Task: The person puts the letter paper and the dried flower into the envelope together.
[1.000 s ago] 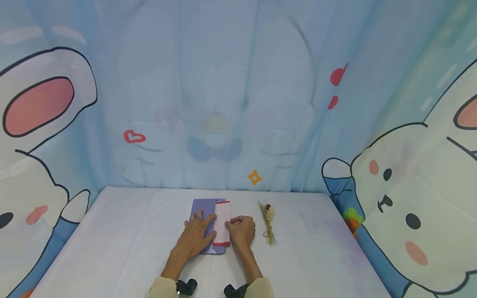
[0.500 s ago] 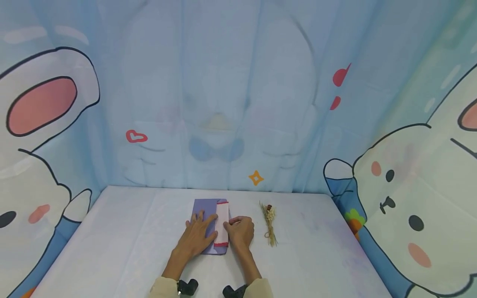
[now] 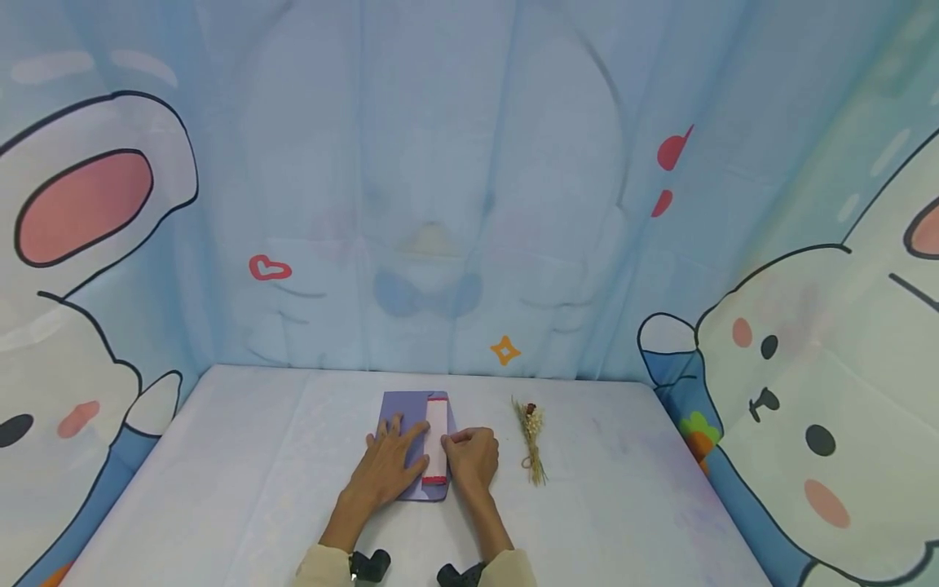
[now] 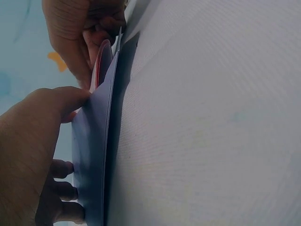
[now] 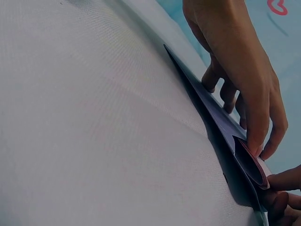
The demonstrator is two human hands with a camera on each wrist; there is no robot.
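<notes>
- strip (image 3: 436,443) lies on the card's (image 3: 402,403) right part, between both hands; right hand (image 3: 473,458), right of it, pinches its right edge;
- left hand (image 3: 382,467) rests on the card, fingers spread, tips at the strip's left edge;
- strip's long axis runs near to far; red ends point both ways

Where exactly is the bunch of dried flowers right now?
In the head view, the bunch of dried flowers lies on the white table, just to the right of the person's right hand and not touching it.
</notes>
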